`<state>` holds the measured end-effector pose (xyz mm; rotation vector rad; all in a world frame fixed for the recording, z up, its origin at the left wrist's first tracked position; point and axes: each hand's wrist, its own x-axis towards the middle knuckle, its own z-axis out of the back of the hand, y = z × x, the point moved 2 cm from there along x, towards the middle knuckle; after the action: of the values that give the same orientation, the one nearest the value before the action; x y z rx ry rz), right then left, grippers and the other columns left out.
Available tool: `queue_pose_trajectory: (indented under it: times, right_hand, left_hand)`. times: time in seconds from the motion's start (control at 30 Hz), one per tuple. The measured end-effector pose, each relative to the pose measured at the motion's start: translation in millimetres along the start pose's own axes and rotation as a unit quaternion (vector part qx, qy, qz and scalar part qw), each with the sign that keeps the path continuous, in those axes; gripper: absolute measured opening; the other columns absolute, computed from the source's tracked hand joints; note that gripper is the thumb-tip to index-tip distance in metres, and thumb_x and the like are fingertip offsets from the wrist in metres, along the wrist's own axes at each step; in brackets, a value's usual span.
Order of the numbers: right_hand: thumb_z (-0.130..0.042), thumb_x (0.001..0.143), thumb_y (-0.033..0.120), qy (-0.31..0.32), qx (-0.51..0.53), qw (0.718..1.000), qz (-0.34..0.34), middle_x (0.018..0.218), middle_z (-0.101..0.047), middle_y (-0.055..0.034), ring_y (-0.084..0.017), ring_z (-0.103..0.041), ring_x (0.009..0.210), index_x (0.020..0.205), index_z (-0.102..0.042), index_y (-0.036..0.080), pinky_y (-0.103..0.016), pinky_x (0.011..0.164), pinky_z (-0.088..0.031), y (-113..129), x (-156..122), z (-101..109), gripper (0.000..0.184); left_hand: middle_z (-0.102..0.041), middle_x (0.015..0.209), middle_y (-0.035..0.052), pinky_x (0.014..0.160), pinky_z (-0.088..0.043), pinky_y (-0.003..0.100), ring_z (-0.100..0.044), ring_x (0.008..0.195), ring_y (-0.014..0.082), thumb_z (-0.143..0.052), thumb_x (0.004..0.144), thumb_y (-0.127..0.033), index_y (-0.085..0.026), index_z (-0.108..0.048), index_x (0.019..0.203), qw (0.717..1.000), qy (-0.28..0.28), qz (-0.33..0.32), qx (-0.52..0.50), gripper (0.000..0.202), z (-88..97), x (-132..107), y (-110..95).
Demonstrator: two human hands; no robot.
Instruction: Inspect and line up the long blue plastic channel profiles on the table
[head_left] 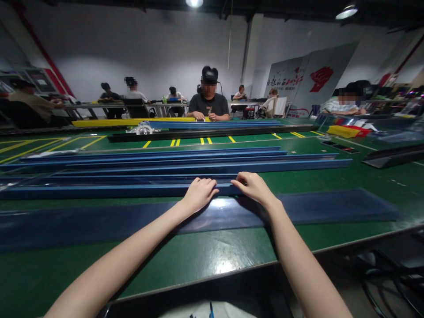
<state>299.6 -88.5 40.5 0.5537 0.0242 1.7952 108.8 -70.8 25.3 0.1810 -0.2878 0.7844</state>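
The nearest blue channel (99,191) is cut off at the left of the view, and its right end is hard to make out behind the right hand (254,186) (several fingertips are hidden too). It lies along the near part of the green table (232,247), a clear sheet (318,205) between it and the front edge, directly under the fingers of both hands. The left hand (199,194) rests on it with fingers bunched, the right thumb and forefinger touch it a narrow gap apart, and whether either grips firmly I cannot tell.
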Motion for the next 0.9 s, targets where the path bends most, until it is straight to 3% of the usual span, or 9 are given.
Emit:
queue_pose_trajectory:
  times: [0.13,0.43,0.9]
  right_hand:
    - [-0.057,0.077,0.036,0.024,-0.006,0.998,0.057,0.077,-0.06,-0.0029,-0.013,-0.05,0.07,0.077,-0.056,0.018,-0.022,0.061,-0.03,9,-2,-7,0.018]
    - [-0.058,0.075,0.027,0.028,-0.035,0.997,0.061,0.076,-0.058,-0.0019,-0.013,-0.05,0.071,0.072,-0.054,0.018,-0.022,0.06,-0.029,10,1,-10,0.01]
    - [-0.056,0.074,0.029,0.019,-0.098,0.995,-0.029,0.077,-0.062,-0.0025,-0.014,-0.052,0.069,0.071,-0.055,0.02,-0.022,0.055,-0.027,-19,-5,8,0.01]
  left_hand:
    - [-0.064,0.092,0.003,0.074,-0.037,0.029,-0.058,0.086,0.0174,-0.048,0.088,-0.031,-0.018,-0.052,0.096,1.0,0.006,0.004,-0.026,0.016,0.1,1,2]
    - [-0.063,0.095,0.0035,0.076,-0.037,0.03,-0.058,0.09,0.0188,-0.05,0.087,-0.03,-0.017,-0.052,0.097,1.0,0.002,0.005,-0.015,0.016,1.6,1,2]
    - [-0.061,0.095,0.0053,0.074,-0.032,0.031,-0.054,0.091,0.0204,-0.055,0.084,-0.032,-0.017,-0.053,0.098,0.998,-0.03,0.013,0.053,0.02,-2.5,-3,17]
